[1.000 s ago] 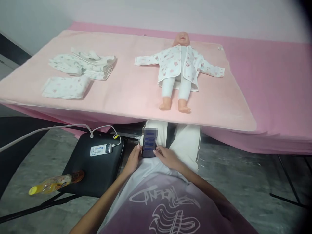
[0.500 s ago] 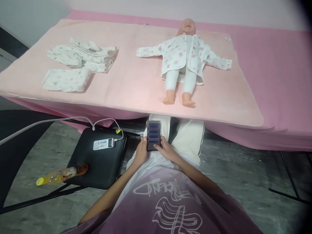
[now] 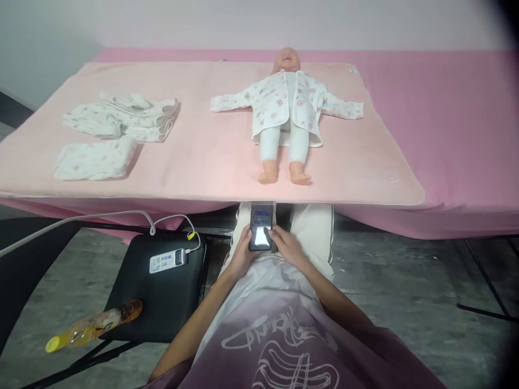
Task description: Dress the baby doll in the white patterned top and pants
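Observation:
A dark smartphone (image 3: 261, 219) is held low over my lap, just below the table's front edge. The lower part of its screen glows white, and its top is blurred out. My left hand (image 3: 242, 251) grips the phone's left side. From the other side, my right hand (image 3: 286, 244) grips it with the thumb over the screen. Beyond it, a baby doll (image 3: 300, 141) lies on its back on the table, arms spread, feet towards me. It wears an open white printed jacket (image 3: 271, 105) and pale leggings.
Folded printed baby clothes (image 3: 133, 120) and a folded white cloth (image 3: 95, 160) lie left on the pink-covered table (image 3: 190, 162). On a black stool (image 3: 162, 302) are a cabled white device (image 3: 167, 261) and a yellow-capped bottle (image 3: 95, 327). A metal leg (image 3: 484, 310) stands at right.
The phone screen has turned from dark with blue bars to partly bright white. My right thumb has moved up on it. The camera view has shifted, with the doll now further left and lower.

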`<state>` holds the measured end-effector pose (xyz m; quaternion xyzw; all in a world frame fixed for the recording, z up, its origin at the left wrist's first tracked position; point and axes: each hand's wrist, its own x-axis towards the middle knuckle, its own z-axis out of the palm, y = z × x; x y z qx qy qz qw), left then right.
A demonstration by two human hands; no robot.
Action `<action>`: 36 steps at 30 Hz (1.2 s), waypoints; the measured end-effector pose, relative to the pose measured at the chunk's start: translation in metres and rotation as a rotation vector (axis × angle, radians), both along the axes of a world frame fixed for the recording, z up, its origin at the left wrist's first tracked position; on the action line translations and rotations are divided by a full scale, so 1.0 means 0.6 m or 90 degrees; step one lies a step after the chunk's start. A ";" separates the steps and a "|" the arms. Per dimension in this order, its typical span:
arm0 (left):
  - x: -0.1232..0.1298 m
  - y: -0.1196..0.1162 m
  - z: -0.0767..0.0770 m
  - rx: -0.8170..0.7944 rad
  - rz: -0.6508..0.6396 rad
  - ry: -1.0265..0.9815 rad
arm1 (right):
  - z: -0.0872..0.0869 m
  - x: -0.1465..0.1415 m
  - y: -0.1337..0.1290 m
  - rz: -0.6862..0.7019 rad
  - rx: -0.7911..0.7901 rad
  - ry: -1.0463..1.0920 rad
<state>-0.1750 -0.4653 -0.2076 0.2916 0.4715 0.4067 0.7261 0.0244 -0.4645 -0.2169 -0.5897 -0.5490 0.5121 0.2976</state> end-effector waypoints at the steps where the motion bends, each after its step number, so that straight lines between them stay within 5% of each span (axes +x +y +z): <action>1: 0.010 0.006 -0.001 0.000 -0.004 -0.005 | 0.001 0.010 0.005 -0.004 0.028 -0.037; 7: 0.064 0.037 -0.029 0.003 -0.008 0.009 | -0.011 0.063 0.024 -0.076 0.152 -0.078; 15: 0.073 0.050 -0.051 -0.012 -0.063 -0.039 | -0.039 0.084 0.030 -0.055 0.031 0.130; 21: 0.068 0.043 -0.072 -0.020 -0.043 -0.017 | -0.055 0.080 0.026 -0.031 0.008 0.158; 36: 0.089 0.050 -0.052 -0.029 0.037 -0.078 | -0.078 0.045 0.005 -0.074 0.037 0.197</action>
